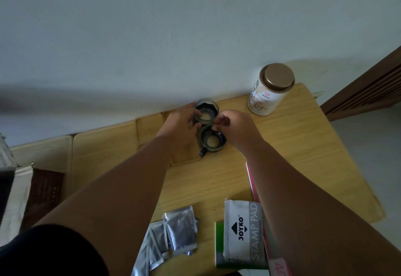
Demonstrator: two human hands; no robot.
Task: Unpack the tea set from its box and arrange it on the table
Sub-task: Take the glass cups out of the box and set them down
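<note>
While both hands are up at the far side of the worktop [293, 145], the left hand [179, 125] has its grip wrapped around the side of the far cup [206, 110], a dark cup with a glass rim, fingers curled against its wall. The right hand [236, 127] has a narrow pinch grip, fingertips [216, 124] pressed together right at the rim of the near cup [212, 139]; can't really tell if it's holding the rim itself or something tiny. That near cup sits just below the far one, nearly touching, with its little handle poking out toward the person. Both cups rest on or at the edge of a wooden tray [184, 156], which lies under the left hand's grip.

Out to the right of the right hand's grip, well apart, a round tin [271, 90] with a bronze lid stands upright by the wall [152, 37]. Back toward the person, under the arms, there's a pile of silver foil sachets [173, 239] and a Joyko stamp pad box [243, 232] lying on a green packet [219, 243]. A pink ruler-like strip [251, 180] runs along beside the right forearm.
</note>
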